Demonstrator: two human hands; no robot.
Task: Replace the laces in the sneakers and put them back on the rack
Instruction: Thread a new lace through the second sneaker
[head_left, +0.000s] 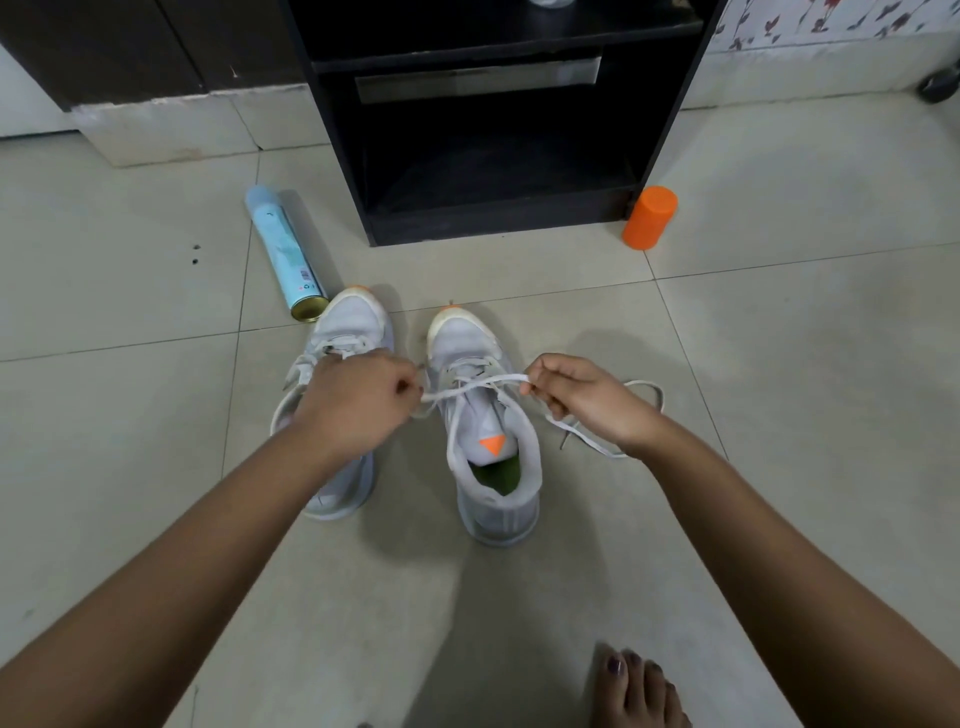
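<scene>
1. I see two white sneakers on the tiled floor, side by side, toes pointing toward the black rack and apart from it.
2. My left hand has its fingers curled and pinches one run of the white lace. This hand lies over the middle of the left-side sneaker.
3. My right hand pinches the other run of the lace between thumb and fingers, just right of the right-side sneaker.
4. The lace runs taut between both hands and crosses above the tongue of the right-side sneaker. Its slack loops on the floor beyond the right hand.
5. A pale blue spray can lies on its side, its base just beside the toe of the left-side sneaker.
6. An orange cylinder stands at the rack's right front corner.
7. A bare foot rests at the lower edge.
</scene>
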